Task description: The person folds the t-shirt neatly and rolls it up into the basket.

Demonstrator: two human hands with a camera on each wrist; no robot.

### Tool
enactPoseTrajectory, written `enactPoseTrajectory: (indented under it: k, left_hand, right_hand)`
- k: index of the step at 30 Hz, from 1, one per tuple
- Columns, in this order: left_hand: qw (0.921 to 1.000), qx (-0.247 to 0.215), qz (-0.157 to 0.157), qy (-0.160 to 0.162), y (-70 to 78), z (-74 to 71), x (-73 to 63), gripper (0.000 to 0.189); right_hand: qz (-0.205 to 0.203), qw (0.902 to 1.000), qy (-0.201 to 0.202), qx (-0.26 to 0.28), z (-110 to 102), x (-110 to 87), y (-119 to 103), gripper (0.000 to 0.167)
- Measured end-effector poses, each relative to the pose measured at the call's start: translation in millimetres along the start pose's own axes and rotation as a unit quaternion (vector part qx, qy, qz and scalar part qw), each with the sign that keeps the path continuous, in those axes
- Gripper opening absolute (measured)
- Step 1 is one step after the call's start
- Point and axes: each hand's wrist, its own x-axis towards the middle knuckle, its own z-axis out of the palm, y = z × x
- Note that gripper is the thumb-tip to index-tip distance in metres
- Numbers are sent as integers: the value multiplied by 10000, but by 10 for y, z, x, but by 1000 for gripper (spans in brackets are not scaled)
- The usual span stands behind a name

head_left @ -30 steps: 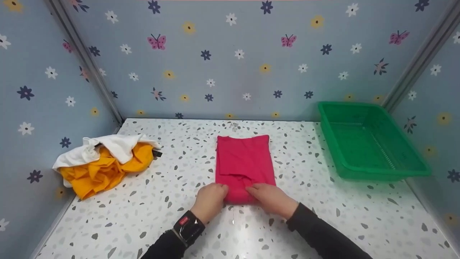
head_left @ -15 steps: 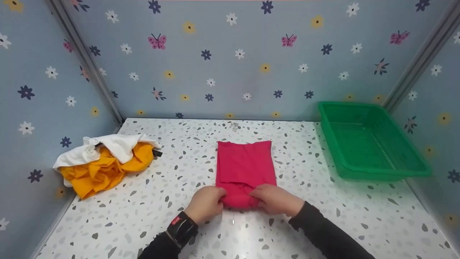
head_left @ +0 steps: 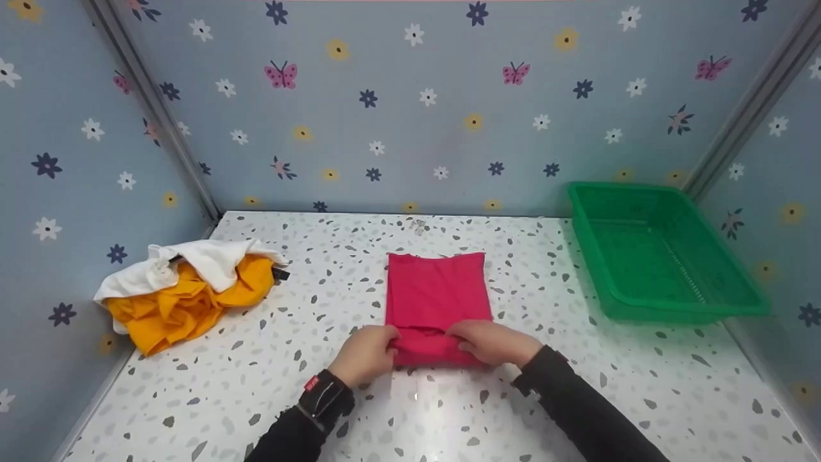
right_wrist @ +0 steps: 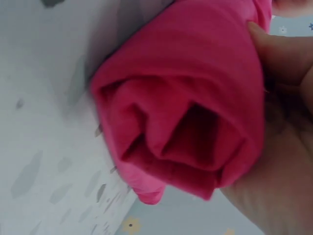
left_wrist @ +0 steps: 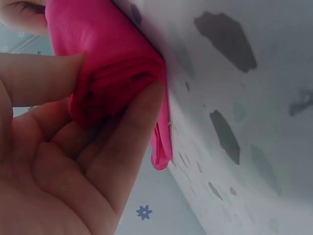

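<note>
A crimson-pink piece of cloth [head_left: 436, 289], folded into a narrow rectangle, lies in the middle of the table. Its near end is turned up into a thick roll. The left hand [head_left: 365, 356] holds the left end of this roll; in the left wrist view the thumb is on one side and the fingers [left_wrist: 132, 142] reach round the layered end [left_wrist: 117, 63]. At the right end is the right hand [head_left: 503, 343], its thumb on top of the roll. From the right wrist, the roll's loose, spiralled end [right_wrist: 181, 117] shows, and most of that hand's fingers are hidden behind it.
A crumpled heap of orange cloth [head_left: 186, 305] and white cloth [head_left: 211, 253] lies at the left. On the right stands a green plastic basket [head_left: 660, 269]. Flower-patterned panels [head_left: 410, 128] wall in the speckled table [head_left: 321, 398] at the back and both sides.
The cloth has slid slightly toward the person, and its near end looks straighter across. The left hand has shifted a little left, the right hand a little right. Heap and basket are unmoved.
</note>
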Motion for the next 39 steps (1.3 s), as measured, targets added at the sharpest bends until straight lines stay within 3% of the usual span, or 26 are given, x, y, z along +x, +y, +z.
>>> enactPoseTrajectory:
  k: [5, 9, 13, 18, 23, 30, 39]
  left_hand:
    - [9991, -244, -345, -90, -18, -14, 75, 16]
    - [9976, -380, -548, -174, -12, -6, 122, 17]
    - [9962, -474, -690, -222, -1, -4, 135, 20]
    - [9964, -419, -697, -252, 11, -13, 145, 19]
    - [9963, -380, -721, -274, 16, -26, 155, 17]
    - [9964, -376, -716, -272, 12, -24, 161, 17]
    - [9978, -220, -596, -179, 19, -16, 131, 18]
  right_hand:
    - [18, 9994, 96, 331, 27, 14, 69, 17]
    - [-185, 9992, 313, 151, 46, 4, 101, 17]
    - [-125, 9987, 496, -19, 65, -6, 79, 20]
    - [-72, 9952, 863, -461, 136, -57, -7, 27]
    - [-158, 9847, 1291, -1157, 192, -130, -123, 44]
    - [-84, 9745, 1171, -1911, 256, -256, -282, 71]
    - [173, 9697, 785, -2305, 369, -256, -296, 76]
